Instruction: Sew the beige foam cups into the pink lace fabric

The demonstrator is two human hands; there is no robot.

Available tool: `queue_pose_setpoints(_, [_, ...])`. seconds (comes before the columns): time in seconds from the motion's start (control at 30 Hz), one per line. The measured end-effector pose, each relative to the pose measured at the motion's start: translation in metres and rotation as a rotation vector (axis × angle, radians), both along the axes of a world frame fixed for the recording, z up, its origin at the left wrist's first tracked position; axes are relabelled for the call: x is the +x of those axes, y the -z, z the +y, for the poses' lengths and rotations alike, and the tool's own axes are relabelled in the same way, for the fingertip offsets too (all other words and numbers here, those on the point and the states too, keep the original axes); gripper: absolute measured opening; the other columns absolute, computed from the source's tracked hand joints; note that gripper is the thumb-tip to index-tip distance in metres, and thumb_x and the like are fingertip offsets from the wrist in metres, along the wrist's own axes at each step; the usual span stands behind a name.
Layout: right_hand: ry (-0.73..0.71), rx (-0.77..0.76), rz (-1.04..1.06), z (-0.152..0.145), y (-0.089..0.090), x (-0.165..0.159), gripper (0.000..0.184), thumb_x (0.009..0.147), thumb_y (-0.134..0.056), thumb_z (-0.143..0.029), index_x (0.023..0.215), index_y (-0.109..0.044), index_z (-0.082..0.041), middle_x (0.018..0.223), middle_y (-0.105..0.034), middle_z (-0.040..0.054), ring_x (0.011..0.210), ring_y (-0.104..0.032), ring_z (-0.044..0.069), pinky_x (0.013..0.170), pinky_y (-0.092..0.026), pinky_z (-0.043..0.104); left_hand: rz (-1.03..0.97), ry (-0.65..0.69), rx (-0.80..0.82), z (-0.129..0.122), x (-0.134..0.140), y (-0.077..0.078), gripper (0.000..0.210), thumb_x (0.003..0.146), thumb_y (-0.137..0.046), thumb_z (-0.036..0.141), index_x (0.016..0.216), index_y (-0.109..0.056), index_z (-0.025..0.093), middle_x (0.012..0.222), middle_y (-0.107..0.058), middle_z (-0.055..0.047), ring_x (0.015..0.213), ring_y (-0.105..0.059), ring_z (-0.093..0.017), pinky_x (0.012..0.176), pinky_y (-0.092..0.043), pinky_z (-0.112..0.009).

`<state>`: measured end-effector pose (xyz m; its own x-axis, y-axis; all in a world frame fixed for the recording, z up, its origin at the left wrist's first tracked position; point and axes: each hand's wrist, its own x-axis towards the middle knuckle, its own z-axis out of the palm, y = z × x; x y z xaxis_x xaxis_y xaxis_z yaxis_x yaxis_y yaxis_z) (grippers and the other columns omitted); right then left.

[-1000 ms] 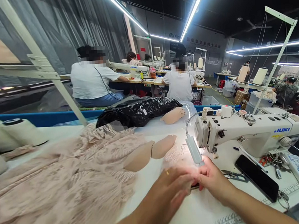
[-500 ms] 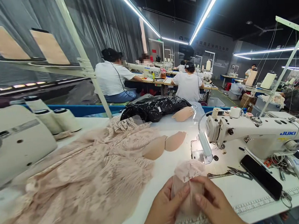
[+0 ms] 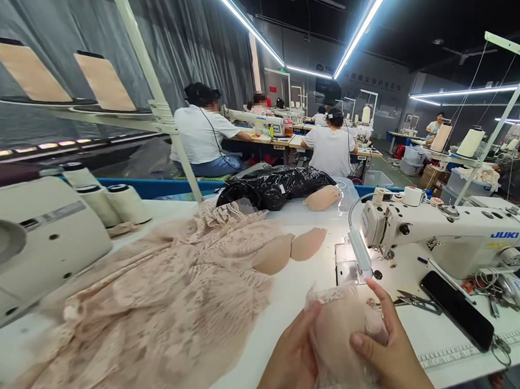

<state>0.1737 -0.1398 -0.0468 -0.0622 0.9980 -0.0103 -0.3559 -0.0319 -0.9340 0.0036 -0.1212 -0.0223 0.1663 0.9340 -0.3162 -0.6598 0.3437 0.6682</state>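
Note:
Between my two hands, a beige bra cup (image 3: 339,330) with sheer lace fabric round it is held above the table's front edge. My left hand (image 3: 293,351) wraps its left side, the fingertips hidden behind the fabric. On the other side, my right hand (image 3: 386,339) presses its thumb on the cup's face, with the index finger stretched up away from it. Beyond lie two beige cup pads (image 3: 308,244) on the white tabletop. A heap of beige lace fabric (image 3: 169,294) spreads over the table to the left.
A white JUKI sewing machine (image 3: 447,224) with a small lamp (image 3: 359,250) stands at right. Thread snips (image 3: 419,302) and a black phone (image 3: 457,310) lie before it. Behind are a black plastic bag (image 3: 281,186) and co-workers seated at machines. Thread cones (image 3: 128,203) stand at left.
The fabric in my hands has turned so that a rounded cup face now shows. My right index finger has lifted and stretched upward. The camera view has shifted slightly left.

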Motion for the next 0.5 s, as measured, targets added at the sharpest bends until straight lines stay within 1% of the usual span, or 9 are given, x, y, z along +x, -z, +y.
queue_pose_setpoints(0.03, [0.01, 0.015, -0.016, 0.0, -0.001, 0.001, 0.116, 0.073, -0.099, -0.055, 0.167, -0.034, -0.035, 0.131, -0.075, 0.0107, 0.109, -0.079, 0.032, 0.1, -0.062, 0.051, 0.005, 0.001, -0.021, 0.001, 0.002, -0.004, 0.038, 0.083, -0.087, 0.04, 0.114, -0.078, 0.02, 0.11, -0.084, -0.01, 0.109, -0.079, -0.034, 0.093, -0.067, -0.041])
queue_pose_setpoints(0.1, [0.019, 0.027, -0.034, -0.001, -0.001, 0.002, 0.116, 0.074, -0.099, -0.054, 0.167, -0.032, -0.033, 0.132, -0.075, 0.0116, 0.11, -0.078, 0.032, 0.1, -0.062, 0.05, -0.006, 0.002, -0.149, 0.004, 0.004, -0.013, 0.028, 0.092, -0.08, 0.041, 0.11, -0.078, 0.018, 0.109, -0.084, -0.01, 0.108, -0.079, -0.032, 0.092, -0.066, -0.04])
queue_pose_setpoints(0.17, [0.021, 0.021, -0.034, -0.001, -0.001, 0.004, 0.119, 0.074, -0.099, -0.054, 0.168, -0.03, -0.032, 0.132, -0.075, 0.0123, 0.111, -0.078, 0.032, 0.102, -0.061, 0.051, -0.049, -0.016, -0.259, 0.006, 0.004, -0.019, 0.034, 0.104, -0.065, 0.048, 0.108, -0.078, 0.017, 0.106, -0.083, -0.012, 0.105, -0.08, -0.031, 0.091, -0.067, -0.04])
queue_pose_setpoints(0.2, [0.02, 0.019, -0.029, -0.001, 0.0, 0.005, 0.12, 0.074, -0.099, -0.054, 0.168, -0.029, -0.031, 0.132, -0.075, 0.0126, 0.111, -0.078, 0.032, 0.103, -0.06, 0.051, -0.064, -0.023, -0.251, 0.006, 0.004, -0.021, 0.037, 0.105, -0.063, 0.05, 0.108, -0.079, 0.017, 0.105, -0.083, -0.011, 0.105, -0.079, -0.031, 0.092, -0.067, -0.04])
queue_pose_setpoints(0.23, [0.016, 0.019, -0.023, -0.001, 0.001, 0.006, 0.12, 0.074, -0.099, -0.054, 0.169, -0.029, -0.031, 0.132, -0.076, 0.0126, 0.111, -0.078, 0.033, 0.104, -0.06, 0.052, -0.068, -0.021, -0.203, 0.006, 0.004, -0.021, 0.036, 0.102, -0.069, 0.05, 0.109, -0.079, 0.017, 0.104, -0.084, -0.011, 0.106, -0.079, -0.032, 0.093, -0.067, -0.04])
queue_pose_setpoints(0.27, [0.01, 0.022, -0.017, 0.0, 0.002, 0.006, 0.121, 0.073, -0.099, -0.055, 0.169, -0.029, -0.031, 0.131, -0.076, 0.0125, 0.112, -0.078, 0.033, 0.104, -0.06, 0.052, -0.061, -0.013, -0.132, 0.005, 0.004, -0.02, 0.034, 0.095, -0.079, 0.048, 0.109, -0.081, 0.017, 0.104, -0.084, -0.01, 0.107, -0.079, -0.032, 0.094, -0.066, -0.04])
queue_pose_setpoints(0.33, [0.001, 0.032, -0.01, 0.001, 0.004, 0.008, 0.12, 0.073, -0.099, -0.055, 0.169, -0.03, -0.031, 0.129, -0.077, 0.0123, 0.112, -0.078, 0.033, 0.104, -0.06, 0.052, -0.038, 0.027, -0.013, 0.004, 0.004, -0.017, 0.039, 0.079, -0.096, 0.04, 0.108, -0.083, 0.016, 0.105, -0.084, -0.01, 0.11, -0.078, -0.034, 0.096, -0.066, -0.039])
queue_pose_setpoints(0.37, [-0.001, 0.036, -0.007, 0.001, 0.006, 0.008, 0.119, 0.073, -0.099, -0.056, 0.168, -0.031, -0.031, 0.128, -0.077, 0.0122, 0.112, -0.078, 0.033, 0.104, -0.06, 0.052, -0.031, 0.051, 0.009, 0.003, 0.004, -0.015, 0.043, 0.074, -0.1, 0.039, 0.108, -0.084, 0.016, 0.105, -0.085, -0.011, 0.11, -0.078, -0.034, 0.096, -0.066, -0.038])
queue_pose_setpoints(0.5, [0.008, 0.023, 0.031, 0.003, 0.009, 0.01, 0.119, 0.074, -0.098, -0.058, 0.168, -0.032, -0.03, 0.125, -0.078, 0.013, 0.109, -0.078, 0.034, 0.101, -0.061, 0.051, -0.047, 0.104, 0.0, 0.002, 0.006, -0.014, 0.046, 0.074, -0.101, 0.04, 0.109, -0.087, 0.013, 0.106, -0.086, -0.015, 0.108, -0.079, -0.035, 0.094, -0.066, -0.039])
